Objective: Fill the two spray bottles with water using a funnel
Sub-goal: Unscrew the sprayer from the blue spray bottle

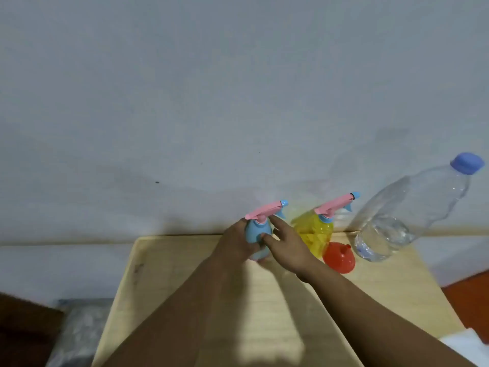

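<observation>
Opening step: the left hand point(238, 243) is wrapped round the body of the blue spray bottle point(258, 235), upright at the far edge of the worktop point(185, 287); the right hand point(288, 246), fingers spread, touches its side below the pink trigger head point(264, 210). Yellow spray bottle point(316, 233), red funnel point(339, 257) and capped water bottle point(412, 207) stand close by to the right. Next, probably: unscrewing the head, which needs a firm hold on the body
</observation>
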